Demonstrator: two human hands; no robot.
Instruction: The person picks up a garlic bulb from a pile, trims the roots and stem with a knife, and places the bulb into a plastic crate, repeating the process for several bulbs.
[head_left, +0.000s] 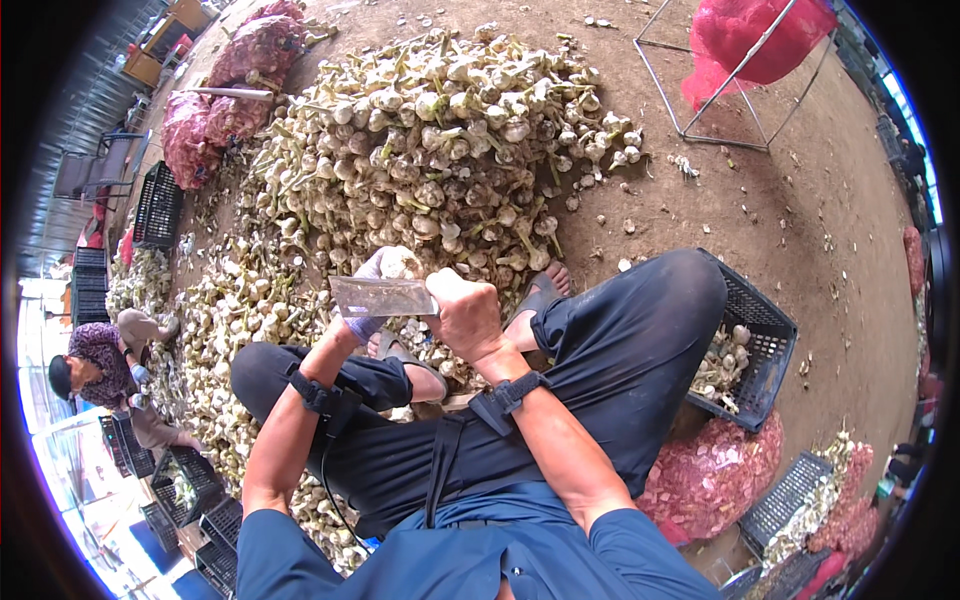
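My left hand (369, 279), in a light glove, is closed around a garlic bulb (402, 263) above the near edge of the heap. Bare and to its right, my right hand (466, 311) grips a cleaver-like knife by its handle. The broad metal blade (384, 297) points left, just below the bulb, and covers part of the gloved hand. Whether blade and bulb touch cannot be told. Beyond both hands rises a large heap of garlic bulbs with stems (420, 142); more bulbs (247, 315) spread to the left and between my feet.
At my right knee stands a black plastic crate (772, 352) with some garlic, beside a full pink mesh bag (716, 476). A metal frame (724, 141) holds a red net bag (742, 45). Filled mesh bags (199, 135) lie upper left. A co-worker (101, 367) sits at the left among crates.
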